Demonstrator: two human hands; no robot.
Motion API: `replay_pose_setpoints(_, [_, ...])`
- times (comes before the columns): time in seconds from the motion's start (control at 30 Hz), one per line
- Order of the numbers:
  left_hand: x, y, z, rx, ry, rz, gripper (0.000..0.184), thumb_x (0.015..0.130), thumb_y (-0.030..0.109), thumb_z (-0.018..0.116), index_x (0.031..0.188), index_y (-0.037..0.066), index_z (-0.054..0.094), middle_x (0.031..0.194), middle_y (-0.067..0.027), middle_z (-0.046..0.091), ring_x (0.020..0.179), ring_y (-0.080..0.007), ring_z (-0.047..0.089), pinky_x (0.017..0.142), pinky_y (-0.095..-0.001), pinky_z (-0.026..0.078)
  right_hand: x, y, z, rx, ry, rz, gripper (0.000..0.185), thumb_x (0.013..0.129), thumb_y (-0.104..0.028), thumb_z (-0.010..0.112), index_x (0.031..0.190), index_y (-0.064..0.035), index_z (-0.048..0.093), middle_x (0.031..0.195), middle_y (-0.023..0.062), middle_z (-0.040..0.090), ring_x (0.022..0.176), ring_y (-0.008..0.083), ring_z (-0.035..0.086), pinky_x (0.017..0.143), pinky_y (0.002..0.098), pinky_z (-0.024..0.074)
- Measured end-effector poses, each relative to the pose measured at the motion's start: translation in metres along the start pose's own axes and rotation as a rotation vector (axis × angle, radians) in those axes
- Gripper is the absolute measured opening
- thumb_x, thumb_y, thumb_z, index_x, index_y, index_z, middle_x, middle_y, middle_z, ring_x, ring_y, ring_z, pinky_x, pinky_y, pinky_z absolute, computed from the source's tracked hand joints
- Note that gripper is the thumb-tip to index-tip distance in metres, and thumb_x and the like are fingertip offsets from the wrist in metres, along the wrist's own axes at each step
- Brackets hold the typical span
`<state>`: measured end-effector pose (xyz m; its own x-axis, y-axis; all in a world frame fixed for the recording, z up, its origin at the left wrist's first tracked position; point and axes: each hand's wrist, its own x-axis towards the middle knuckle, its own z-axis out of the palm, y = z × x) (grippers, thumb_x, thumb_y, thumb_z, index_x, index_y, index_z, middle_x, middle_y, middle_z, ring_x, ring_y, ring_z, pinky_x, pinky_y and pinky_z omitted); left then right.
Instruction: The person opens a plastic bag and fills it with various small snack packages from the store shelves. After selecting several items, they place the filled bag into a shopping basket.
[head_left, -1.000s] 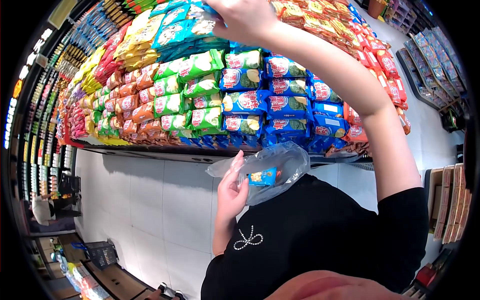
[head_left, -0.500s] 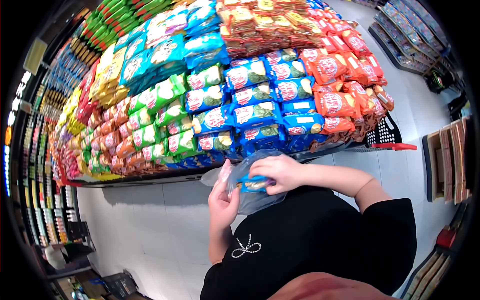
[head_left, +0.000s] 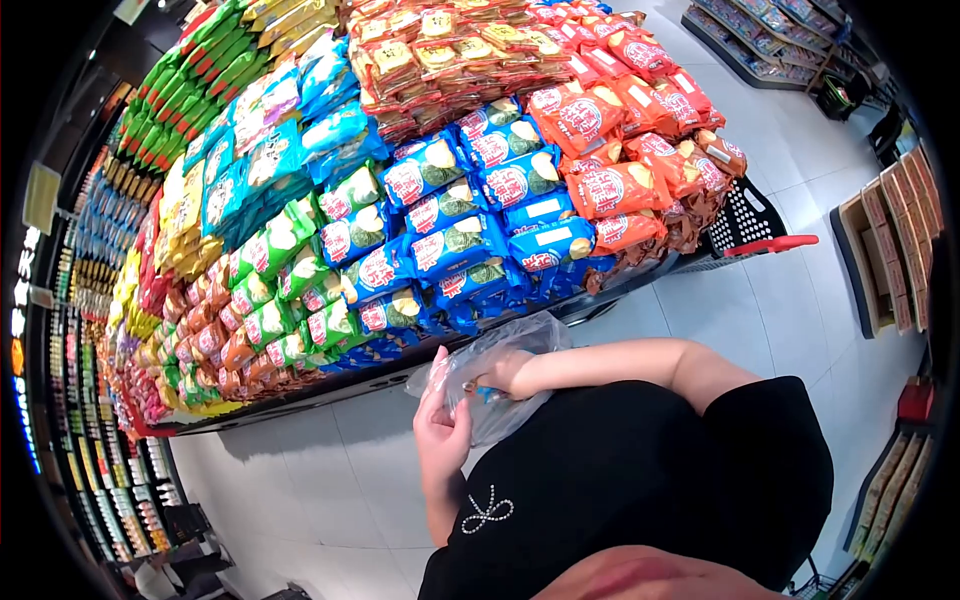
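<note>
A clear plastic bag (head_left: 535, 335) hangs in front of my body, just below the edge of the snack display. My left hand (head_left: 440, 425) holds the bag's left side, thumb and fingers around the film. Inside the bag's opening is my right hand (head_left: 508, 375), its fingers partly hidden by the plastic. Small bits of a blue packet (head_left: 487, 394) show at its fingertips; whether the fingers still grip it cannot be made out. Blue chip packets (head_left: 455, 246) are stacked nearest to the bag, with green packets (head_left: 268, 323) to their left.
Orange packets (head_left: 615, 190) fill the display's right side. A black basket with a red handle (head_left: 770, 246) stands at its right end. Shelves with boxes (head_left: 885, 250) are at the right, and tall stocked shelves (head_left: 105, 440) line the left. Pale tiled floor (head_left: 740, 310) runs below.
My right hand has come down from above the display into the bag and now sits deeper in it. The view has turned, so the display appears tilted and the basket shows more.
</note>
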<state>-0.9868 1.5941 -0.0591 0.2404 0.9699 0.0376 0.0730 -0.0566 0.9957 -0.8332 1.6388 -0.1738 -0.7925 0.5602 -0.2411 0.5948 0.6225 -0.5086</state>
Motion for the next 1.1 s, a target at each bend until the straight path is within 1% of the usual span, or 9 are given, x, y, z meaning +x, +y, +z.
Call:
replay_pose_setpoints(0.3, [-0.002, -0.005, 0.002, -0.011, -0.049, -0.072, 0.053, 0.077, -0.012, 0.043, 0.129, -0.004, 0.039, 0.141, -0.0126, 0.031, 0.078, 0.0004, 0.05, 0.053, -0.0131, 0.035, -0.081, -0.002, -0.027, 0.35, 0.091, 0.029, 0.044, 0.07, -0.013, 0.066, 0.112, -0.0087, 0.055, 0.101, 0.0156, 0.06, 0.096, 0.0332, 0.057, 0.08, 0.0415, 0.0458])
replay_pose_setpoints(0.37, [-0.002, -0.004, 0.006, 0.002, -0.116, -0.087, 0.05, 0.076, -0.013, 0.045, 0.126, -0.007, 0.041, 0.139, -0.0194, 0.032, 0.13, -0.0263, 0.029, 0.103, -0.0325, 0.025, -0.103, -0.007, -0.041, 0.406, 0.218, 0.043, 0.024, 0.074, -0.016, 0.063, 0.096, -0.008, 0.06, 0.093, 0.0118, 0.063, 0.086, 0.0326, 0.059, 0.073, 0.0425, 0.0476])
replay_pose_setpoints(0.4, [0.0, -0.006, 0.007, 0.005, -0.134, -0.083, 0.05, 0.076, -0.013, 0.045, 0.126, -0.007, 0.041, 0.139, -0.0194, 0.032, 0.13, -0.0263, 0.029, 0.103, -0.0325, 0.025, -0.109, -0.005, -0.041, 0.407, 0.232, 0.053, 0.024, 0.074, -0.016, 0.063, 0.096, -0.008, 0.06, 0.093, 0.0118, 0.063, 0.086, 0.0326, 0.059, 0.073, 0.0425, 0.0476])
replay_pose_setpoints(0.47, [0.003, -0.017, 0.008, 0.084, -0.236, -0.102, 0.051, 0.077, -0.011, 0.045, 0.128, -0.002, 0.043, 0.14, -0.0146, 0.032, 0.113, -0.0123, 0.047, 0.058, -0.0144, 0.043, -0.119, -0.001, -0.041, 0.425, 0.403, 0.134, 0.017, 0.075, -0.019, 0.062, 0.089, -0.0097, 0.059, 0.086, 0.0094, 0.063, 0.08, 0.0315, 0.06, 0.067, 0.0415, 0.048])
replay_pose_setpoints(0.53, [0.008, -0.015, 0.015, 0.046, -0.324, -0.143, 0.051, 0.075, -0.013, 0.046, 0.125, -0.006, 0.044, 0.134, -0.0187, 0.039, 0.129, -0.026, 0.032, 0.104, -0.0329, 0.025, -0.129, -0.008, -0.05, 0.404, 0.486, 0.303, 0.02, 0.075, -0.026, 0.063, 0.086, -0.0101, 0.058, 0.076, 0.0076, 0.061, 0.073, 0.0297, 0.06, 0.064, 0.0399, 0.0478])
replay_pose_setpoints(0.6, [0.016, -0.016, 0.018, -0.047, -0.471, -0.225, 0.052, 0.074, -0.013, 0.046, 0.125, -0.006, 0.044, 0.135, -0.0189, 0.039, 0.129, -0.026, 0.032, 0.104, -0.0336, 0.024, -0.138, -0.006, -0.047, 0.211, 0.695, 0.58, 0.03, 0.073, -0.034, 0.066, 0.085, -0.0079, 0.056, 0.075, 0.0099, 0.059, 0.075, 0.0295, 0.059, 0.064, 0.0395, 0.0479])
replay_pose_setpoints(0.8, [0.028, -0.018, 0.035, -0.093, -0.593, -0.228, 0.05, 0.075, -0.012, 0.048, 0.124, -0.006, 0.045, 0.134, -0.0191, 0.04, 0.128, -0.0263, 0.033, 0.104, -0.0345, 0.023, -0.156, 0.007, 0.0, -0.039, 0.3, 0.885, 0.073, 0.059, -0.055, 0.072, 0.11, -0.0053, 0.057, 0.091, 0.0092, 0.062, 0.089, 0.0272, 0.06, 0.076, 0.036, 0.0494])
replay_pose_setpoints(0.87, [0.031, -0.016, 0.041, -0.099, -0.628, -0.236, 0.049, 0.075, -0.012, 0.049, 0.124, -0.006, 0.046, 0.134, -0.0189, 0.039, 0.129, -0.0265, 0.033, 0.105, -0.0345, 0.023, -0.162, 0.01, 0.003, 0.185, -0.103, 0.94, 0.062, 0.062, -0.054, 0.071, 0.1, -0.0051, 0.063, 0.096, 0.0108, 0.063, 0.092, 0.0269, 0.061, 0.076, 0.0358, 0.0497])
replay_pose_setpoints(1.1, [0.046, -0.008, 0.066, -0.073, -0.88, -0.124, 0.05, 0.075, -0.009, 0.054, 0.124, -0.003, 0.047, 0.134, -0.0203, 0.039, 0.128, -0.0276, 0.034, 0.103, -0.0348, 0.026, -0.192, 0.014, 0.031, 0.251, -0.017, 1.042, 0.027, 0.072, -0.03, 0.065, 0.088, -0.0074, 0.067, 0.089, 0.0101, 0.066, 0.088, 0.026, 0.063, 0.071, 0.0366, 0.0511])
